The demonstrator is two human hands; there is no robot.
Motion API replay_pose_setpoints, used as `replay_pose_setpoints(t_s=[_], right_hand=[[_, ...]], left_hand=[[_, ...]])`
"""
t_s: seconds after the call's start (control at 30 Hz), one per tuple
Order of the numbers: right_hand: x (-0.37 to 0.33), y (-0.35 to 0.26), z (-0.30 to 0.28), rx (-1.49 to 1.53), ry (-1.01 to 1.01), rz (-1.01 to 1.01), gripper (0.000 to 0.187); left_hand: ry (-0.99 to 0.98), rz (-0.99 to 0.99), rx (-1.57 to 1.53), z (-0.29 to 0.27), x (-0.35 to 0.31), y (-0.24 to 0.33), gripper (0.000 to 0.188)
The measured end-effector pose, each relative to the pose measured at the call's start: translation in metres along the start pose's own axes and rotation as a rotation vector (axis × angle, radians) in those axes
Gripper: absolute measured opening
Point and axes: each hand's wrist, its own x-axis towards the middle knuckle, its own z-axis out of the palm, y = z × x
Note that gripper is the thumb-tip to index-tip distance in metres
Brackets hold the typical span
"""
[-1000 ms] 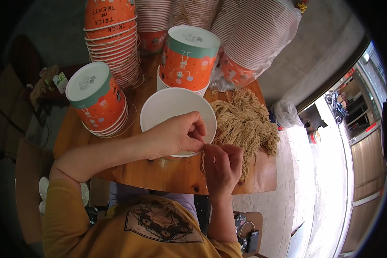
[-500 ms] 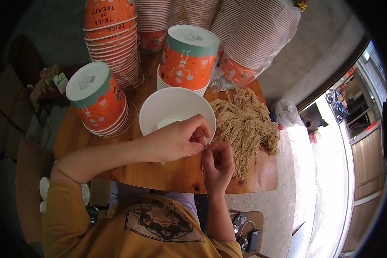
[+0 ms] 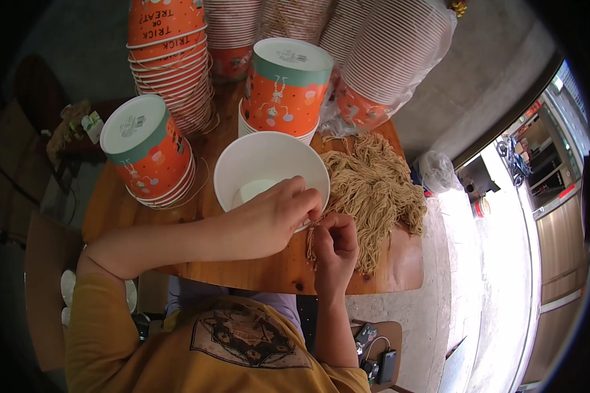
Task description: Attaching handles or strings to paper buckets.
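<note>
A white-lined paper bucket (image 3: 269,157) lies tipped with its mouth facing me in the middle of the table. My left hand (image 3: 278,216) reaches across its mouth, fingertips closed at the right side of the rim. Close beside it, my right hand (image 3: 337,245) is closed in a pinch. A short length of tan string (image 3: 311,247) hangs down where the two sets of fingertips meet, and both hands appear to grip it. What the left fingertips do at the rim is partly hidden. Just right of the bucket lies a heap of tan strings (image 3: 377,196).
Upside-down orange buckets with green bands stand behind (image 3: 285,95) and at left (image 3: 147,154). Taller bucket stacks (image 3: 170,65) line the back, some in clear plastic (image 3: 400,52). The wooden table's (image 3: 400,275) front edge is near my body. A chair with phones (image 3: 380,357) stands lower right.
My left hand has rolled over and its fingertips have shifted slightly at the rim. A length of string now hangs below the fingertips. The bucket has shifted slightly.
</note>
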Motion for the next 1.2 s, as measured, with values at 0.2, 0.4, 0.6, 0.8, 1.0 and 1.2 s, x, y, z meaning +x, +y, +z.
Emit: replay_pose_setpoints(t_s=[0.2,0.4,0.6,0.8,1.0,1.2], right_hand=[[0.0,-0.004,0.001,0.051,0.015,0.049,0.009],[0.0,-0.008,0.001,0.102,0.017,0.101,0.004],[0.001,-0.007,0.002,0.112,0.037,0.133,0.004],[-0.005,-0.004,-0.004,0.012,0.004,0.124,0.005],[-0.009,-0.004,-0.006,-0.036,-0.019,0.129,0.01],[-0.006,-0.008,-0.003,-0.332,-0.027,-0.117,0.021]], left_hand=[[0.06,0.049,0.11,0.004,-0.003,-0.002,0.014],[0.03,-0.013,-0.056,0.003,-0.001,-0.008,0.009],[-0.037,-0.135,-0.189,-0.002,-0.001,-0.009,0.006],[-0.035,-0.169,-0.19,-0.004,0.0,-0.01,0.006],[-0.027,-0.128,-0.177,-0.004,0.0,-0.011,0.01],[-0.026,-0.138,-0.192,-0.003,0.001,-0.007,0.009]])
